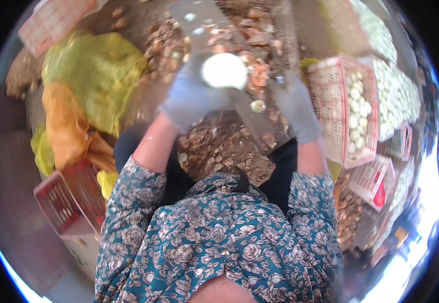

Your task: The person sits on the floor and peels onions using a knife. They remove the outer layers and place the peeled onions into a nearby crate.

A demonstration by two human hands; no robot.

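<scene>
My left hand point(196, 96), in a pale glove, is blurred beside a bright white round object point(224, 71), seemingly a peeled onion, overexposed; whether the fingers close on it is hard to tell. My right hand point(293, 102), also gloved, is blurred to the right, and its fingertips and anything in them cannot be made out; a small shiny square spot shows near it. Between the hands runs a grey board point(253, 121) with onion skins on it. A small round pale piece point(257, 106) lies on the board.
Onion skins point(223, 147) cover the ground below the board. Yellow mesh sacking point(91, 75), an orange sack point(64, 125) and a red crate point(62, 202) are at left. At right stands a pink-white plastic crate point(327, 110) of peeled onions point(357, 110), with more heaps beyond.
</scene>
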